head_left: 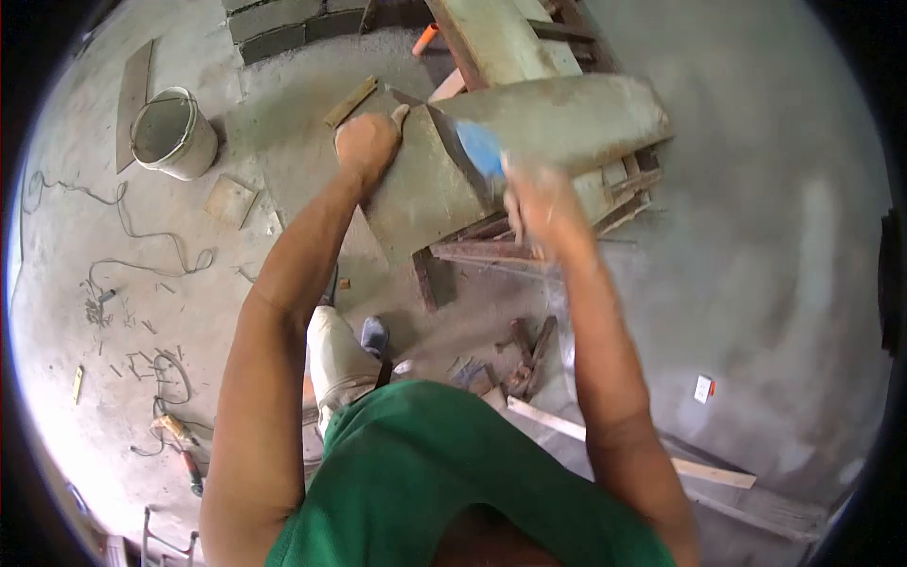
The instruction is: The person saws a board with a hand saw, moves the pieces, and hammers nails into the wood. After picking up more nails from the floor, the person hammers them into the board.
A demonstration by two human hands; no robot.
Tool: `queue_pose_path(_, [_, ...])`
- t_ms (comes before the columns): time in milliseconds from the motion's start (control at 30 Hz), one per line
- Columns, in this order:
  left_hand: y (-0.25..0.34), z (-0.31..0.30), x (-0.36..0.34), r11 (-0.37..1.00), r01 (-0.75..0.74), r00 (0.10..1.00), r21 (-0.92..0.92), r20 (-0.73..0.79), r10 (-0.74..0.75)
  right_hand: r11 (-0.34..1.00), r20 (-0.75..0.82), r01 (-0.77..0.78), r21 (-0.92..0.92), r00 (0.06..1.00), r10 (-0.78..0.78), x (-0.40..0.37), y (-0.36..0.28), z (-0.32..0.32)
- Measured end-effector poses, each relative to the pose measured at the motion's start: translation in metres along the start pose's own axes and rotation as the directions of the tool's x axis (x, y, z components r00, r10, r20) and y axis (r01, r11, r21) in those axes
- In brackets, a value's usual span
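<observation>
My left hand (368,144) is closed at the far edge of a dusty board (416,194), its thumb reaching toward a dark edge; whatever lies inside the fingers is hidden. My right hand (543,203), smeared by motion, grips a tool with a blue part (480,148), held over the board's right side. A long curved panel (576,118) lies just beyond the blue part. Beneath the boards are reddish-brown wooden beams (482,250).
A bucket (175,134) stands at the left near a loose square piece (230,200). Cables (142,233) and a power tool (192,465) lie on the floor. Grey blocks (274,28) are stacked at the back. Wood strips (543,416) lie at the lower right.
</observation>
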State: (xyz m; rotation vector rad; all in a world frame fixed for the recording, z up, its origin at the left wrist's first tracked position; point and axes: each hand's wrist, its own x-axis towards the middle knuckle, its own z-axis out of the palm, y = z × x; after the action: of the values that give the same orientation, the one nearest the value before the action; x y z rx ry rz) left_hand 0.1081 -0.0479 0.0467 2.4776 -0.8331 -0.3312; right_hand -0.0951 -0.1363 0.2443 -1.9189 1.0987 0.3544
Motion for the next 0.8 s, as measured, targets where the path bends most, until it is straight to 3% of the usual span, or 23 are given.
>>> queue_pose_path(100, [0.002, 0.002, 0.009, 0.998, 0.033, 0.999, -0.048, -0.01, -0.034, 0.988, -0.04, 0.059, 0.14, 0.998, -0.054, 0.003, -0.003, 0.001])
queue_pose_path(133, [-0.002, 0.009, 0.011, 0.997, 0.035, 0.999, -0.075, 0.002, -0.035, 0.909, -0.163, 0.395, -0.133, 0.896, -0.413, 0.012, 0.046, 0.018])
queue_pose_path(167, [-0.001, 0.02, 0.011, 0.996, 0.042, 0.999, -0.081, 0.002, -0.042, 0.686, -0.262, 0.548, -0.479, 0.657, -0.708, 0.02, 0.096, 0.036])
queue_pose_path(233, [0.004, 0.033, 0.015, 0.992, 0.106, 0.993, -0.063, 0.056, -0.102, 0.451, -0.266, 0.595, -0.666, 0.376, -0.888, -0.002, 0.115, 0.052])
queue_pose_path(267, [0.011, 0.033, 0.001, 0.992, 0.089, 0.99, -0.084, 0.115, -0.079, 0.687, -0.378, 0.568, -0.454, 0.575, -0.725, -0.028, 0.11, 0.054])
queue_pose_path(333, [0.013, 0.025, 0.003, 0.997, 0.034, 0.995, -0.075, 0.096, -0.026, 0.853, -0.441, 0.467, -0.232, 0.732, -0.52, -0.048, 0.081, 0.039])
queue_pose_path(367, [0.017, 0.03, -0.002, 0.997, -0.009, 0.994, -0.073, 0.105, 0.016, 0.953, -0.376, 0.285, -0.103, 0.876, -0.303, -0.061, 0.068, 0.032])
queue_pose_path(400, [0.019, 0.025, 0.005, 0.996, 0.024, 0.989, -0.085, 0.148, -0.011, 0.997, -0.276, 0.081, 0.014, 0.958, -0.074, -0.068, 0.06, 0.029])
queue_pose_path(533, [0.027, 0.022, 0.01, 0.994, 0.085, 0.989, -0.075, 0.126, -0.075, 0.943, -0.45, 0.321, -0.087, 0.832, -0.324, -0.05, 0.12, 0.069])
queue_pose_path(667, [0.018, 0.046, 0.006, 0.991, 0.12, 0.986, -0.053, 0.12, -0.113, 0.936, -0.448, 0.35, 0.03, 0.842, -0.301, -0.071, 0.126, 0.074])
queue_pose_path(733, [0.02, 0.045, 0.004, 0.989, 0.145, 0.981, -0.023, 0.135, -0.141, 0.981, -0.359, 0.178, 0.081, 0.923, -0.138, -0.103, 0.12, 0.062])
queue_pose_path(800, [0.025, 0.034, -0.008, 0.993, 0.117, 0.986, -0.024, 0.123, -0.113, 0.984, -0.361, 0.17, 0.046, 0.922, -0.142, -0.114, 0.1, 0.055])
